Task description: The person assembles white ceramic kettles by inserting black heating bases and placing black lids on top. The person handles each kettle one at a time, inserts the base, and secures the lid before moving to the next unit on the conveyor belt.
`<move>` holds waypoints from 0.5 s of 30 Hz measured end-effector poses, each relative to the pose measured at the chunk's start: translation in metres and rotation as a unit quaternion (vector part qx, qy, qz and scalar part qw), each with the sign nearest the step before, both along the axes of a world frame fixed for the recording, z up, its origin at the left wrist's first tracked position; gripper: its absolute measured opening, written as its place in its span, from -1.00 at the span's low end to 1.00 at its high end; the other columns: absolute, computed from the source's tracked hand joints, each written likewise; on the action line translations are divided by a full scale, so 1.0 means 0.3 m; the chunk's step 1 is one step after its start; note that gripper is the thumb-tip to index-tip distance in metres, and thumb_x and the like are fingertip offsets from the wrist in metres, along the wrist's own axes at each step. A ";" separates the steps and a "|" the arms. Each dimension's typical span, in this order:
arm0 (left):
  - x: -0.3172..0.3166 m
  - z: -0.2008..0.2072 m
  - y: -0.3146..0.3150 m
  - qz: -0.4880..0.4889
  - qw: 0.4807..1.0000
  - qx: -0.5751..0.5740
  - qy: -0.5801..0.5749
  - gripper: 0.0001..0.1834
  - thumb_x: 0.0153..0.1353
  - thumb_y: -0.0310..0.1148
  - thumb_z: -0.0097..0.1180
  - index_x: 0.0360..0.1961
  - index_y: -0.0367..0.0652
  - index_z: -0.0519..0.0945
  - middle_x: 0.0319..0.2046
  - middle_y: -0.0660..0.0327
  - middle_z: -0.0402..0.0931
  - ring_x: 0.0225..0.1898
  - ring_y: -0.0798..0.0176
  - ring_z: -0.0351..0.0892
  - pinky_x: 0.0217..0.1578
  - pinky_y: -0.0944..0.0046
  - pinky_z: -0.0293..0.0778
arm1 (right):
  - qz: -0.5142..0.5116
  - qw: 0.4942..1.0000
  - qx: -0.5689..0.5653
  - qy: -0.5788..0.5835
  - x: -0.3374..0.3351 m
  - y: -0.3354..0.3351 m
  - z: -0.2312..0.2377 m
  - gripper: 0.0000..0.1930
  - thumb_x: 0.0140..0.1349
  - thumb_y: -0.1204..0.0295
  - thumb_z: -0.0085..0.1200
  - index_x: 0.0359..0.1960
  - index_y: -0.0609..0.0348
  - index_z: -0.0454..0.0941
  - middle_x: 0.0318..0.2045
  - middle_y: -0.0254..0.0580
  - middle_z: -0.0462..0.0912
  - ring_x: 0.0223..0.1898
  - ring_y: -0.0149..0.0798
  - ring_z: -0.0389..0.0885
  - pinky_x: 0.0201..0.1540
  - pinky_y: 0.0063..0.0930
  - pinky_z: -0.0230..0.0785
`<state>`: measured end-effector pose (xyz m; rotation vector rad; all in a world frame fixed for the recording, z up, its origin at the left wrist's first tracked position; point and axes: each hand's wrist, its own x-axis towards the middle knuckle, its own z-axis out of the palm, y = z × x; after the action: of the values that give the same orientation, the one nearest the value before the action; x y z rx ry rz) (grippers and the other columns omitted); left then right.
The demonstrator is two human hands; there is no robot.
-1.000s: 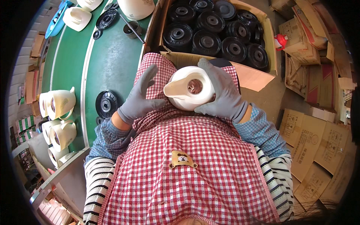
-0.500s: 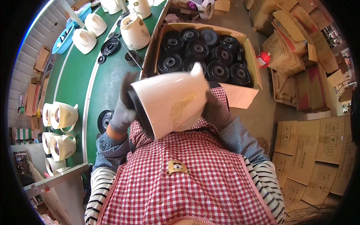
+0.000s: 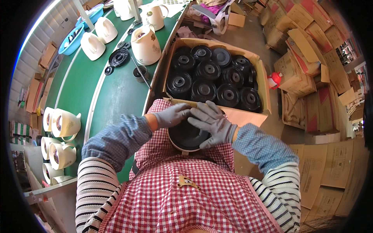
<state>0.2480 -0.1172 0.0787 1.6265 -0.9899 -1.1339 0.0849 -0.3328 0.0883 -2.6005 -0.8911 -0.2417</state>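
Observation:
Between my thighs, on the checked apron, a cream kettle [image 3: 175,148] rests with its black round base [image 3: 187,136] facing up. Most of its body is hidden beneath the base and my hands. My right hand [image 3: 215,123], in a grey glove, lies on the base with its fingers spread. At the base's far left edge is my gloved left hand [image 3: 173,115], fingers stretched toward the right one and touching or nearly touching it. Neither hand wraps round anything.
Ahead, an open cardboard box [image 3: 265,101] holds stacked black round bases [image 3: 204,90]. On the green bench [image 3: 112,91] at left stand several cream kettles [image 3: 145,44], a metal cup [image 3: 140,73] and loose black parts [image 3: 119,57]. Cartons [image 3: 330,171] are stacked at right.
The kettle, earlier held sideways between both hands, has come down to my lap with its base upward. My hands have moved from its two ends onto the base.

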 end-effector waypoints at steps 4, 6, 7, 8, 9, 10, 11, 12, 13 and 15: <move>0.073 -0.052 -0.085 -0.130 0.990 0.009 0.047 -0.52 0.43 -0.34 0.07 0.31 -0.26 0.39 0.24 0.10 0.50 0.30 0.11 0.45 0.30 0.11 0.39 | 0.116 0.993 -0.030 0.002 0.121 0.057 -0.031 -0.04 0.00 -0.32 0.20 0.45 -0.23 0.34 0.54 -0.08 0.13 0.55 0.16 -0.03 0.50 0.31 -0.33; 0.094 -0.158 -0.096 -0.076 0.994 -0.061 -0.045 -0.56 0.41 -0.26 0.12 0.23 -0.24 0.49 0.11 0.06 0.61 0.16 0.06 0.59 0.21 0.09 0.46 | 0.127 0.991 -0.036 0.026 0.121 0.152 -0.009 -0.24 0.17 -0.23 0.08 0.38 -0.21 0.43 0.51 -0.05 0.18 0.54 0.15 0.00 0.49 0.36 -0.33; 0.111 -0.171 -0.168 -0.090 0.990 0.018 -0.105 -0.56 0.39 -0.13 0.12 0.16 -0.18 0.59 -0.05 -0.05 0.68 0.02 -0.05 0.68 0.10 0.04 0.51 | 0.102 0.993 -0.046 0.044 0.111 0.217 -0.016 -0.26 0.22 -0.21 0.03 0.39 -0.20 0.42 0.51 -0.05 0.19 0.55 0.15 -0.01 0.48 0.37 -0.32; 0.093 -0.078 -0.218 -0.105 0.971 0.061 -0.204 -0.52 0.38 0.02 0.09 0.07 -0.13 0.65 -0.17 -0.13 0.68 -0.06 -0.16 0.69 -0.02 -0.01 0.54 | 0.072 0.994 -0.058 0.064 0.093 0.274 -0.025 -0.29 0.27 -0.19 -0.02 0.40 -0.20 0.41 0.50 -0.04 0.19 0.55 0.15 -0.01 0.48 0.39 -0.31; 0.096 -0.031 -0.255 -0.152 0.950 0.089 -0.256 -0.52 0.37 0.05 0.10 -0.02 -0.16 0.67 -0.22 -0.12 0.67 -0.15 -0.15 0.68 -0.10 -0.03 0.54 | 0.020 0.995 -0.053 0.080 0.090 0.325 -0.030 -0.33 0.33 -0.17 -0.08 0.40 -0.18 0.40 0.49 -0.05 0.21 0.54 0.15 0.02 0.48 0.41 -0.27; 0.101 -0.003 -0.282 -0.200 0.924 0.116 -0.305 -0.51 0.37 0.07 0.10 -0.11 -0.19 0.69 -0.27 -0.11 0.66 -0.25 -0.14 0.67 -0.18 -0.04 0.55 | 0.020 0.996 -0.045 0.076 0.100 0.322 -0.027 -0.32 0.32 -0.17 -0.07 0.39 -0.17 0.41 0.48 -0.05 0.22 0.53 0.15 0.04 0.47 0.42 -0.26; 0.119 0.014 -0.302 -0.204 0.921 0.129 -0.306 -0.53 0.36 0.05 0.11 -0.13 -0.18 0.70 -0.32 -0.07 0.67 -0.28 -0.15 0.68 -0.19 -0.05 0.56 | 0.015 0.997 -0.035 0.070 0.112 0.313 -0.027 -0.32 0.31 -0.17 -0.05 0.39 -0.16 0.42 0.47 -0.06 0.24 0.52 0.15 0.06 0.47 0.42 -0.25; 0.125 0.022 -0.295 -0.174 0.933 0.127 -0.289 -0.54 0.37 0.04 0.11 -0.09 -0.17 0.70 -0.27 -0.07 0.68 -0.21 -0.15 0.68 -0.13 -0.03 0.56 | 0.011 0.998 -0.025 0.063 0.122 0.304 -0.024 -0.32 0.30 -0.17 -0.03 0.38 -0.15 0.42 0.47 -0.06 0.25 0.51 0.15 0.08 0.47 0.42 -0.24; 0.126 0.024 -0.265 -0.144 0.943 0.125 -0.272 -0.54 0.37 0.03 0.11 -0.05 -0.15 0.69 -0.22 -0.06 0.69 -0.13 -0.15 0.68 -0.07 -0.01 0.56 | 0.038 0.998 -0.015 0.045 0.112 0.249 -0.008 -0.30 0.27 -0.18 0.02 0.37 -0.14 0.44 0.45 -0.06 0.28 0.48 0.14 0.12 0.47 0.40 -0.24; 0.150 -0.049 -0.154 -0.108 0.959 0.039 -0.260 -0.57 0.30 -0.12 0.23 0.07 -0.17 0.62 -0.05 -0.02 0.63 0.03 -0.07 0.62 0.08 0.03 0.51 | 0.110 0.993 0.032 0.017 0.141 0.100 0.010 -0.20 0.10 -0.24 0.18 0.34 -0.14 0.47 0.42 -0.05 0.32 0.46 0.15 0.16 0.41 0.41 -0.13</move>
<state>0.2929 -0.1634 0.0641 1.9696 -1.5043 -0.9049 0.1271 -0.3027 0.0912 -2.4164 -1.1290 -0.1620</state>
